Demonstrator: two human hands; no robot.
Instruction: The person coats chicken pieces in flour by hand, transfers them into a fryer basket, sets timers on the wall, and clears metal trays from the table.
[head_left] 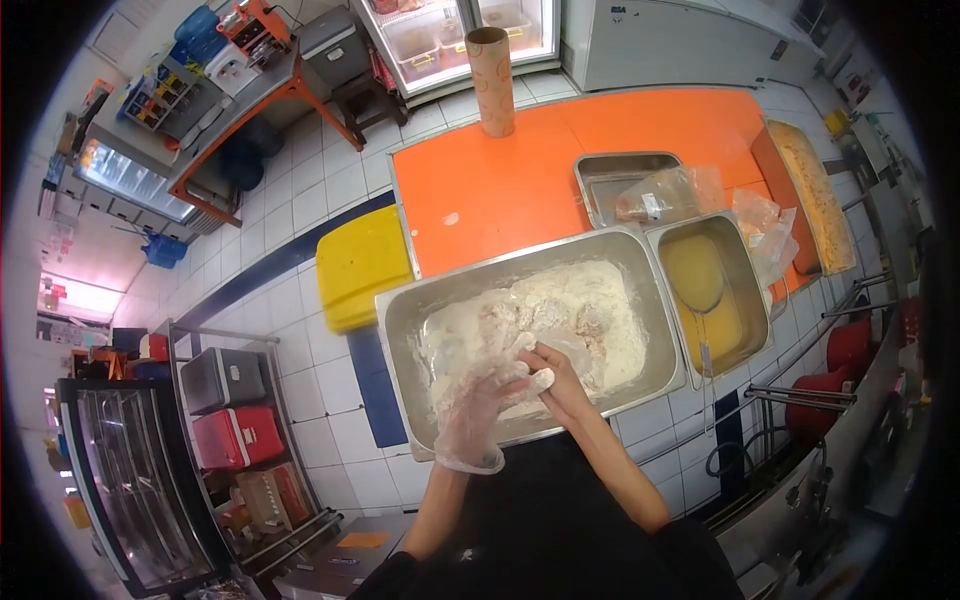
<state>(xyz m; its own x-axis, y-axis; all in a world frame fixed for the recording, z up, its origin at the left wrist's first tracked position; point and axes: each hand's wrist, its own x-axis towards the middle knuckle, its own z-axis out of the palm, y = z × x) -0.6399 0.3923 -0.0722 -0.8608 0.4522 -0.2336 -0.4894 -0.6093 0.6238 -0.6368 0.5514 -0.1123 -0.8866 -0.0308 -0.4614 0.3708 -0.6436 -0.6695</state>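
My left hand (pixel 485 400), in a loose clear plastic glove, is over the front of a steel pan (pixel 665 345) of white flour (pixel 620 300). Its bent fingers meet those of my right hand (pixel 560 385), which looks bare at the back and has white clumps on its fingertips. Both hands are closed; what lies between the fingers is too small and blurred to name. Thin clear film shows just beyond them. Flour-coated lumps (pixel 592 320) lie in the pan.
Right of the pan stands a steel container with yellow liquid (pixel 728 335) and a strainer (pixel 693 283). Behind are an orange table (pixel 480 205), an empty-looking tray (pixel 600 190), plastic bags (pixel 680 195), a cardboard tube (pixel 492 85) and a crumb-filled tray (pixel 815 200). A yellow lid (pixel 365 265) is left.
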